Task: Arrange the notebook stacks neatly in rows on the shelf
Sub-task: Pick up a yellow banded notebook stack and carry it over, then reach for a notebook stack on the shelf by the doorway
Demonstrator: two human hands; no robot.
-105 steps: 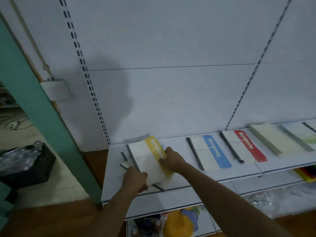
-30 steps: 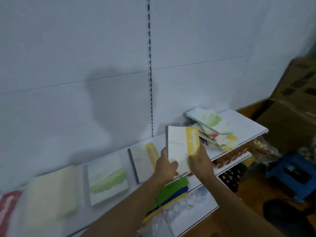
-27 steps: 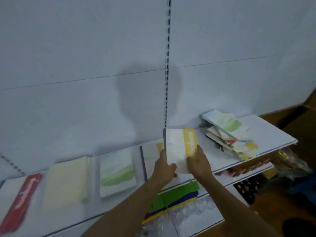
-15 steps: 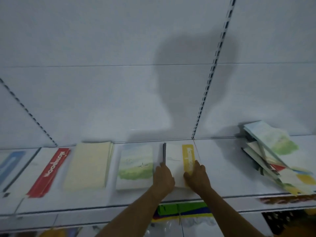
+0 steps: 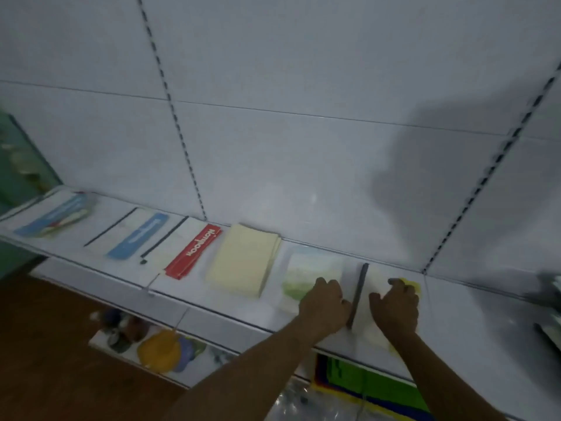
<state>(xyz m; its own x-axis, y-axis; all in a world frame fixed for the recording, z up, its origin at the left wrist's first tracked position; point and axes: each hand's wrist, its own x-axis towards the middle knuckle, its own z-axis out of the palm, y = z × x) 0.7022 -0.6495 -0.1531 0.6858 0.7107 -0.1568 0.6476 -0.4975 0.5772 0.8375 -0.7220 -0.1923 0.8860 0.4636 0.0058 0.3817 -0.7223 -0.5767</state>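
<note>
A white notebook stack with a yellow band and a dark spine (image 5: 376,278) lies flat on the white shelf (image 5: 455,314). My left hand (image 5: 324,302) has its fingers curled against the spine side, and my right hand (image 5: 394,308) rests on the cover with bent fingers. To the left, a row of stacks runs along the shelf: a green-banded stack (image 5: 306,268), a cream stack (image 5: 243,259), a red-banded stack (image 5: 194,250), a blue-banded stack (image 5: 139,235) and a further blue stack (image 5: 54,217). The frame is blurred.
An untidy pile of notebooks (image 5: 549,296) shows at the right edge of the shelf. The lower shelf holds a yellow object (image 5: 159,350) and green, blue and yellow packs (image 5: 379,381). A brown floor lies at bottom left, and a white slotted back panel stands behind.
I carried the yellow-banded stack from upright in both hands down flat onto the shelf beside the green stack. My view has swung left along the row.
</note>
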